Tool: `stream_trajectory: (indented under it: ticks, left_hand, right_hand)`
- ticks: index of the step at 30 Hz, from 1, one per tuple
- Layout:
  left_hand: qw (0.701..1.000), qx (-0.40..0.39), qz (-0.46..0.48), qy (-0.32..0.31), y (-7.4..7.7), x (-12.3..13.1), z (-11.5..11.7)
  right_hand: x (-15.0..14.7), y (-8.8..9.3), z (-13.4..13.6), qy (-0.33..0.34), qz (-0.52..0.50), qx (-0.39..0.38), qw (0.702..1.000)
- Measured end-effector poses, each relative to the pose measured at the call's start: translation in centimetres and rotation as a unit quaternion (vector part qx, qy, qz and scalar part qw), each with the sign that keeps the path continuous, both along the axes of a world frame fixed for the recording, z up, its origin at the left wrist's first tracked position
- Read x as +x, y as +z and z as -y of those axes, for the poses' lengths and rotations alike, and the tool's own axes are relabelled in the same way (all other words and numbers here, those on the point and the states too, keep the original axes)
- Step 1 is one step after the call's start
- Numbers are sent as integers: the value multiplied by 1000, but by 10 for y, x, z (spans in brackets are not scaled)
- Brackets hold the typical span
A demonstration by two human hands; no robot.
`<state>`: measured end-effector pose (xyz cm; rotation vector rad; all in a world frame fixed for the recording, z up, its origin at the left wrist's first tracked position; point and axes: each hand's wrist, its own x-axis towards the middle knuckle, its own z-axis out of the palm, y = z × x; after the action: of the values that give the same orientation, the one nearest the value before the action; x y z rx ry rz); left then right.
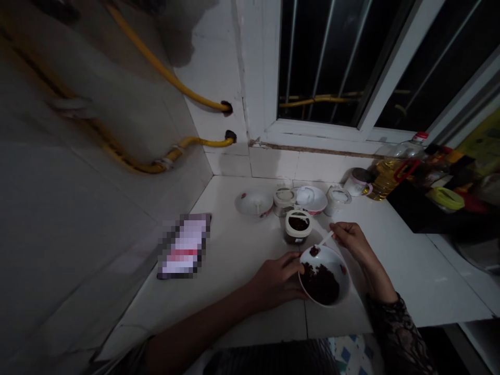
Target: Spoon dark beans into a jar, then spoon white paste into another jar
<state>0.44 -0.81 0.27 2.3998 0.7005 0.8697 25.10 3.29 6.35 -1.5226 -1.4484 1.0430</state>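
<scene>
My left hand grips the left rim of a white bowl, thumb at the inside edge and fingers beneath. Dark reddish-brown crumbly stuff covers the bowl's bottom. Between the fingers of my right hand is the handle of a small white spoon; its tip, with a dark clump on it, is over the bowl's far side. Just beyond the bowl stands an open square jar with dark contents. Behind it are two clear-lidded containers and a white bowl.
Another white bowl sits at the back left. A blurred-out flat object lies on the left counter. At the back right are a lidded mug, an oil bottle and several other bottles. Yellow pipes run along the left wall.
</scene>
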Motion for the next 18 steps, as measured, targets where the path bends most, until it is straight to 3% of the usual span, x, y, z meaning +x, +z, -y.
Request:
stream_trajectory:
  ticks: [3,7,10,15,18]
  left_hand:
    - [1000,6,3,1,-2,-1,0]
    - [1000,0,-3,0,0,-1,0]
    - [1000,-6,-12,0,1,-1,0]
    - [1000,-9,-5,-2,0,0,0]
    - [1000,-11,0,-3,0,0,0]
  right_hand:
    - [-5,3,-6,-50,-32,46,997]
    - [-19,12,-10,-142,25,206,968]
    - [-29,16,-8,-155,153,357,908]
    - [-34,12,-3,-32,380,539,751]
    - [-33,13,-1,-25,398,581,709]
